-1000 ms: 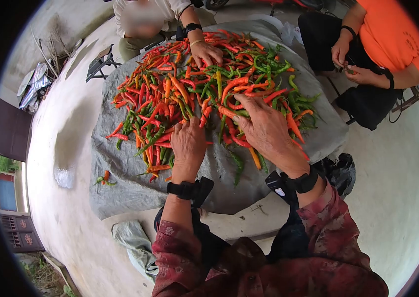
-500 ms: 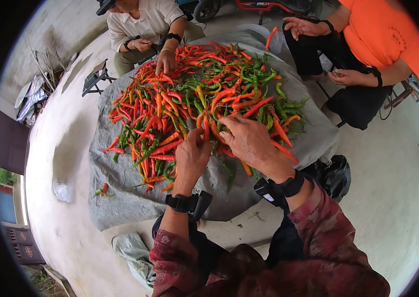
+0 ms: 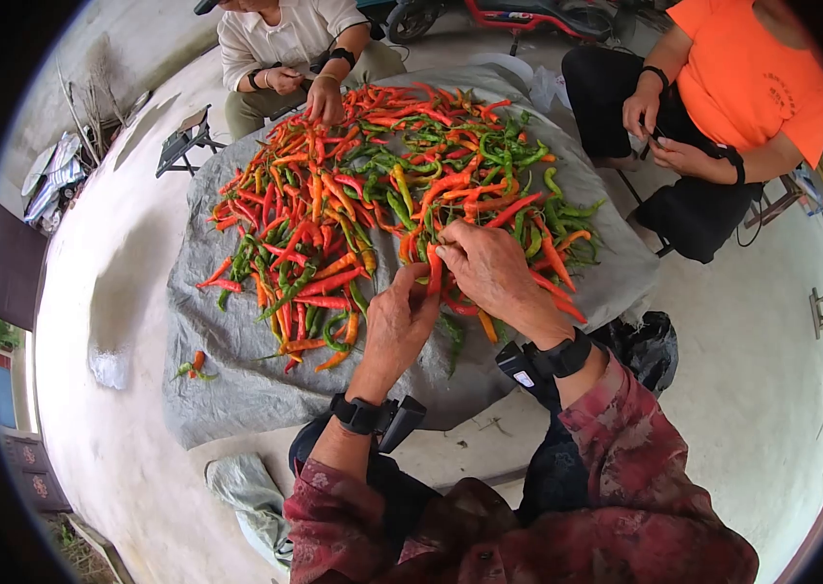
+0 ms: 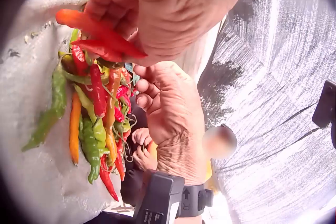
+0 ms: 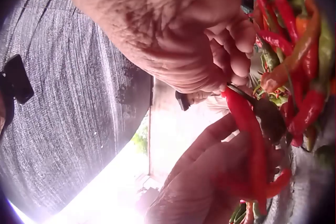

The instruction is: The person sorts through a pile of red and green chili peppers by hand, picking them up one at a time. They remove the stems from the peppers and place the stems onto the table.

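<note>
Between my two hands a red chili pepper (image 3: pixel 434 270) stands nearly upright, over the near edge of a heap of red, orange and green chili peppers (image 3: pixel 334 195). My left hand (image 3: pixel 398 319) grips it near its lower part. In the left wrist view a second red chili (image 4: pixel 100 50) lies beside a longer orange-red one (image 4: pixel 86 23) in that same hand. My right hand (image 3: pixel 497 274) pinches the stem end; in the right wrist view its fingertips meet the top of the red chili (image 5: pixel 247 121). The curled fingers partly hide the stem.
A grey cloth (image 3: pixel 236 360) lies under the heap. Across it, a person in a white shirt (image 3: pixel 280 49) reaches into the peppers; another in orange (image 3: pixel 752 78) sits at the right. A black bag (image 3: pixel 650 350) stands by my right knee, a small stool (image 3: pixel 188 141) far left.
My left hand has left the heap's near edge and come up beside the right hand, gripping a red chili. The right hand has drawn slightly nearer to me and pinches the stem end.
</note>
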Available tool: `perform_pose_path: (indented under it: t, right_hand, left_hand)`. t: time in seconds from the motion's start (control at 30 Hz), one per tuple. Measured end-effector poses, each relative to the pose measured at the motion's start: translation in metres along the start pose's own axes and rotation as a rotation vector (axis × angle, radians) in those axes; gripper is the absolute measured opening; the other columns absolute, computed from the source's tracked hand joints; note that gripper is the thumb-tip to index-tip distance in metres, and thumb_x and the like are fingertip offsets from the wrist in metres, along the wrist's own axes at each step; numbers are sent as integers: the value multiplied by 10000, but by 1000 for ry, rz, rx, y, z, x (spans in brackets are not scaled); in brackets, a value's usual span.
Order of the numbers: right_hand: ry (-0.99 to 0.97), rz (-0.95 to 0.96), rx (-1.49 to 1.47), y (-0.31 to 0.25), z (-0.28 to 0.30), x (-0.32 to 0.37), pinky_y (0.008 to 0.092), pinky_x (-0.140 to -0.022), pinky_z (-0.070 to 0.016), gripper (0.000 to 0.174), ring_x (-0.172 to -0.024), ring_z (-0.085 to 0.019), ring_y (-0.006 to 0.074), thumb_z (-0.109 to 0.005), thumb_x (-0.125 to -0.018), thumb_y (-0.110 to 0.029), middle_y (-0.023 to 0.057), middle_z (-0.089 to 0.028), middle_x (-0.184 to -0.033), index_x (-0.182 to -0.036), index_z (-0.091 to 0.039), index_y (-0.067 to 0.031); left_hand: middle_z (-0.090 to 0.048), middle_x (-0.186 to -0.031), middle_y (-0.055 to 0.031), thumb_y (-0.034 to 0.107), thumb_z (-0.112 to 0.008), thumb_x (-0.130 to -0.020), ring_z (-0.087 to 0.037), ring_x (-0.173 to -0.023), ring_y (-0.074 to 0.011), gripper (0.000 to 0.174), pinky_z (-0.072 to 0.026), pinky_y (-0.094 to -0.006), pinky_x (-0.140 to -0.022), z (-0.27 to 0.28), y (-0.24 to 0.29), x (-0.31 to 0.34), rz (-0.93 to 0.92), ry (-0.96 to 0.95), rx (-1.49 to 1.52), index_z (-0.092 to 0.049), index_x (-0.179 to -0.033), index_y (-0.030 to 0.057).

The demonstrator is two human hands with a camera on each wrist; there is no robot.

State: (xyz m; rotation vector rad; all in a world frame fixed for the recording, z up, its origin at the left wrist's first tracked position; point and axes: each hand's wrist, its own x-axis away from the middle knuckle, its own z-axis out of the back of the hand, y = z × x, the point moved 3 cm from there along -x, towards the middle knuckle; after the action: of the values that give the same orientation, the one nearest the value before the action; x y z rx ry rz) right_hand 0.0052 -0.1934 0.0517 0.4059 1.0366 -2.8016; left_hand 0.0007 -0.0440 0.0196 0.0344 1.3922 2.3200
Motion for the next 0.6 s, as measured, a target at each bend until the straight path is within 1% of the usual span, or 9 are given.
perform_pose_path:
  t: [0.07, 0.13, 0.2, 0.23, 0.37, 0.4, 0.47, 0.53, 0.6]
  right_hand:
    - [-5, -17, -22, 1, 2, -3, 467, -617, -466, 157, -711, -605, 388, -585, -859, -167, 189, -605, -719, -852, -532, -20]
    - [-5, -38, -55, 4, 0, -4, 475, -616, -460, 146, -714, -600, 396, -576, -864, -161, 196, -600, -712, -860, -529, -23]
    - [82, -20, -53, 11, 5, -6, 471, -609, -452, 133, -714, -596, 404, -558, -875, -143, 202, -591, -713, -862, -512, -19]
    - [82, -25, -139, 14, 8, -7, 465, -600, -442, 122, -712, -596, 402, -542, -883, -121, 198, -589, -712, -855, -492, -13]
    - [-1, -82, -289, 26, 8, -2, 465, -612, -440, 117, -719, -598, 389, -555, -873, -116, 194, -589, -723, -885, -502, -13]
    - [2, -86, -289, 28, 9, -1, 465, -612, -440, 117, -719, -598, 389, -555, -873, -116, 194, -589, -723, -885, -502, -13]
    - [-131, -99, -178, 29, 9, 4, 462, -634, -447, 129, -732, -604, 381, -575, -861, -119, 192, -600, -741, -923, -517, -21]
    - [-142, -52, -91, 27, 13, 8, 460, -647, -453, 138, -739, -612, 370, -587, -849, -113, 179, -618, -749, -936, -530, -23]
    - [53, 10, -66, 26, 19, 11, 337, -623, -489, 148, -664, -617, 218, -592, -881, -118, 120, -626, -745, -963, -544, -4]
  left_hand:
    - [-637, -733, -99, 59, -599, -809, -602, -619, -148, 342, -466, -277, -590, 1, -2, 3, -12, -18, 35, -516, -1135, -6]
    - [-638, -748, -100, 47, -581, -820, -619, -640, -148, 336, -472, -276, -595, 2, -7, 6, -11, -19, 59, -507, -1142, -15]
    - [-637, -795, -112, 28, -539, -837, -638, -669, -156, 332, -485, -278, -613, 4, -10, 5, 52, 30, 24, -492, -1161, -31]
    - [-633, -856, -117, 21, -499, -847, -640, -702, -162, 337, -499, -286, -638, 3, -16, 5, 87, 15, 54, -481, -1178, -43]
    - [-618, -887, -101, 13, -476, -836, -624, -741, -154, 361, -504, -285, -675, -1, -30, 6, 91, -5, 131, -475, -1192, -48]
    - [-609, -893, -90, 14, -468, -832, -610, -750, -145, 364, -500, -280, -694, -1, -31, 4, 82, 25, 137, -477, -1191, -47]
    - [-601, -899, -78, 15, -459, -828, -596, -759, -137, 366, -497, -274, -712, -4, -28, 2, 69, 52, 146, -480, -1189, -46]
    - [-585, -900, -55, 13, -443, -815, -568, -739, -124, 373, -485, -259, -726, -4, -16, 2, 191, 30, 402, -489, -1181, -41]
    - [-567, -862, -21, 44, -462, -857, -525, -688, -96, 306, -463, -243, -675, -4, -1, 1, 207, 25, 449, -511, -1150, -26]
